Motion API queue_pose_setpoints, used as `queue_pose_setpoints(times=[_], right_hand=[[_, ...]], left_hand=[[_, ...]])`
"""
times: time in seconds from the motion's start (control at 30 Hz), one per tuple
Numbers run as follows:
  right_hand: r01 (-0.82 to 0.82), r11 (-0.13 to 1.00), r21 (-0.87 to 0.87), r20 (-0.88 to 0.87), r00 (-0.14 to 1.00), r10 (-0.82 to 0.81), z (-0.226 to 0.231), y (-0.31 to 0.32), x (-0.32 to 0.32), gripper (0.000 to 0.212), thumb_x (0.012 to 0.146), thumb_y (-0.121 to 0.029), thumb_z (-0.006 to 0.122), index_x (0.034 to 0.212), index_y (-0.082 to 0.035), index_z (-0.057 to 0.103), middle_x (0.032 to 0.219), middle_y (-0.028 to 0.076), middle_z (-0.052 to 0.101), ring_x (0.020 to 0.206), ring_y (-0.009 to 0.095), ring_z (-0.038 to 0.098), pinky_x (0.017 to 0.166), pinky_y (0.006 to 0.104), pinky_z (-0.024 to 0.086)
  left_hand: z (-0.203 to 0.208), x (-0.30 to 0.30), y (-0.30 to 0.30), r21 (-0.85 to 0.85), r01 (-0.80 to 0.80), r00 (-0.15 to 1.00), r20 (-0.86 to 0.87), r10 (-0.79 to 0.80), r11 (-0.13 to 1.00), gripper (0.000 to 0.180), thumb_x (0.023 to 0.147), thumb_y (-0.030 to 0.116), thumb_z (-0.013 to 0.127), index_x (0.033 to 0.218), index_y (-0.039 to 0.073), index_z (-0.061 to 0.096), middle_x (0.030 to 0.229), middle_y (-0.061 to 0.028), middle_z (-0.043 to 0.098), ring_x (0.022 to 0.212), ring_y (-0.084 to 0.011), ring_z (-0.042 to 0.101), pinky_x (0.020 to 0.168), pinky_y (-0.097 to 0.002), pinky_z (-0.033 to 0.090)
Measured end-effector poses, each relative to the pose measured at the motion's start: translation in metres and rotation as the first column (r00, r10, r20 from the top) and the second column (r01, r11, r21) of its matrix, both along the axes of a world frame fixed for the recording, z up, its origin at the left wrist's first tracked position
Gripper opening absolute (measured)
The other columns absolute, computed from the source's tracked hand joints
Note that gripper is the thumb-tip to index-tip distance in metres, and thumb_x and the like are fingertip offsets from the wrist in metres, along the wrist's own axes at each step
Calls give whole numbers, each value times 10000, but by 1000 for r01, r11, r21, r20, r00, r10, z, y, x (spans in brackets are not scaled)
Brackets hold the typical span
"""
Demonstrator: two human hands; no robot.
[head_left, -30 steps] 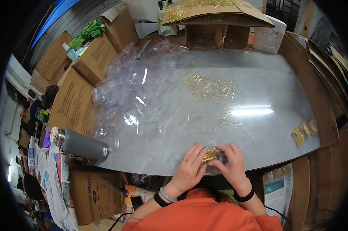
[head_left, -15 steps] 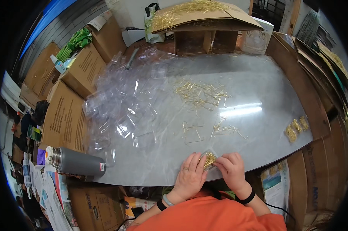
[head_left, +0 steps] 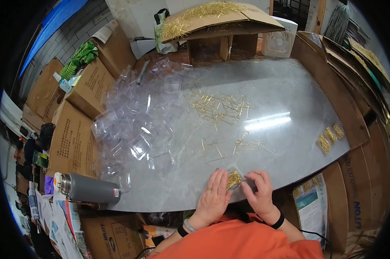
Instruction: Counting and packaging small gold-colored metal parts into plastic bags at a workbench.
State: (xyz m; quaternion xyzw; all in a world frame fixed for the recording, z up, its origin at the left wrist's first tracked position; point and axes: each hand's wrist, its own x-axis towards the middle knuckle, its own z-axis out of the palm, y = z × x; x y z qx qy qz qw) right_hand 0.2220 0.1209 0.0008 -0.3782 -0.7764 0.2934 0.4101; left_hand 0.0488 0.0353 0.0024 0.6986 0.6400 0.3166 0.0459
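Near the table's front edge, a small clear plastic box [head_left: 234, 180] holds a bundle of gold wire hooks. My left hand [head_left: 212, 193] steadies its left side, fingers straight and together, thumb at the near corner. To the right of the box, my right hand [head_left: 260, 193] is open, its thumb and fingers apart and nothing between them. Just beyond my hands lie a few loose gold hooks [head_left: 253, 144] and another small group [head_left: 213, 149]. Farther back is a larger scattered pile of gold hooks [head_left: 218, 105].
Clear plastic boxes [head_left: 143, 112] heap up on the table's left. A grey flask [head_left: 91, 187] lies at the front left edge. Several filled packs [head_left: 331, 136] sit at the right edge. Cardboard boxes [head_left: 72, 144] line the left; a cardboard shelf [head_left: 223, 28] and white fan [head_left: 279, 41] stand behind.
My right hand has come away from the box, its fingers opening. My left hand stays at the box's side. The whole view has shifted slightly.
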Motion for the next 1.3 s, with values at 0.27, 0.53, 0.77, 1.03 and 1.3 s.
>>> queue_pose_setpoints(times=[0.27,0.53,0.77,1.03,1.3], right_hand=[[-215,976,35,158,965,207,25,19,-20,647,715,-305,901,1238,-58,611,1350,157,551,1235,379,509,1043,487,409],[-342,940,-11,250,909,334,27,35,-23,542,732,-255,884,1161,-67,612,1379,152,547,1301,378,479,1088,491,368],[-494,867,-70,177,849,498,17,44,-12,513,782,-219,858,1192,-65,591,1454,159,514,1383,409,429,1152,514,336],[-444,893,74,392,836,384,18,20,6,606,894,-127,743,1448,-43,513,1501,152,529,1434,398,443,1206,545,308],[-324,941,103,164,938,305,9,7,3,646,884,-122,750,1473,-35,500,1469,139,572,1396,359,511,1192,564,336]], left_hand=[[-14,-7,-8,39,4,961,278,-14,999,1120,862,161,801,1614,-25,-9,1581,-287,390,1355,-466,516,1068,-456,494],[-9,-9,-4,101,22,949,312,-53,995,1032,873,200,812,1608,-23,124,1481,-269,509,1311,-439,560,1035,-467,515],[-3,-10,-3,42,50,980,190,-57,998,783,908,206,774,1534,-28,367,1456,-245,527,1336,-432,534,1058,-486,495],[3,-6,-1,13,44,999,9,-44,999,608,930,133,673,1479,-29,469,1502,-211,473,1412,-389,457,1168,-528,383],[2,-4,-2,-22,45,992,-113,-47,999,578,925,101,638,1465,-43,490,1516,-204,478,1441,-364,438,1209,-555,313]])
